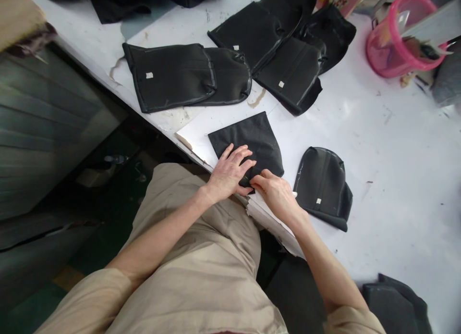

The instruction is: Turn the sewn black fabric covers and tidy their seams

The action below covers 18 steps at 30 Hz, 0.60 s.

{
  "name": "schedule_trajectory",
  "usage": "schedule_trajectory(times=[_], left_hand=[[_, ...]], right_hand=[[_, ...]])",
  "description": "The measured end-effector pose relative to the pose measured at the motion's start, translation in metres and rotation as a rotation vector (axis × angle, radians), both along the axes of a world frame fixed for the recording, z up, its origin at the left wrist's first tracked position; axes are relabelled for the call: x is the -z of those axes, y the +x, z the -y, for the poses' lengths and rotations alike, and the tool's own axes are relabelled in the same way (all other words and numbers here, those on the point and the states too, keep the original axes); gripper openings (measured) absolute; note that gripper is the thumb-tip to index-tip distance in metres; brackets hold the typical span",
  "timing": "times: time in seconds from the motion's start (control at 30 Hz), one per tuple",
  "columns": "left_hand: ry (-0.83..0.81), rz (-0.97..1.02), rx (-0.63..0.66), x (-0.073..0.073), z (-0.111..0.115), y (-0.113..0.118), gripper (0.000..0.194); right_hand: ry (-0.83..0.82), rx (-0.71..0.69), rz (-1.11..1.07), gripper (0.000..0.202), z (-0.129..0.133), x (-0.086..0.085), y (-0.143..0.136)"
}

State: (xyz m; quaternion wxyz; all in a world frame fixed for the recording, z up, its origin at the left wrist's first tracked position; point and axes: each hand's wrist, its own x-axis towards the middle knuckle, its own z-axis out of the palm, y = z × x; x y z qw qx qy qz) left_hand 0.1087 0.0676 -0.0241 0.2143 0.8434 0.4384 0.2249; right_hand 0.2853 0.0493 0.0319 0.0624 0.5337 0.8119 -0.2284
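No writing can be read: the small white tags [149, 75] on the black fabric pieces [169, 77] look blank.

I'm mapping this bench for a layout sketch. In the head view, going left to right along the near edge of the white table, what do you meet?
Left hand → flat black fabric piece under it → right hand → rounded black piece with a small white tag.

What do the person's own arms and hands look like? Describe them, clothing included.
Both the left hand and the right hand are bare: no gloves, rings or watch show. The forearms are uncovered. Loose beige sleeves end near the elbows, matching the beige garment over the lap.
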Motion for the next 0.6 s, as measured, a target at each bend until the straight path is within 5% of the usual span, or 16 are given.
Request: schedule_trajectory(times=[0.6], left_hand=[[0.018, -0.003, 0.001, 0.004, -0.001, 0.0, 0.065]], right_hand=[[0.05, 0.026, -0.089, 0.022, -0.008, 0.002, -0.016]])
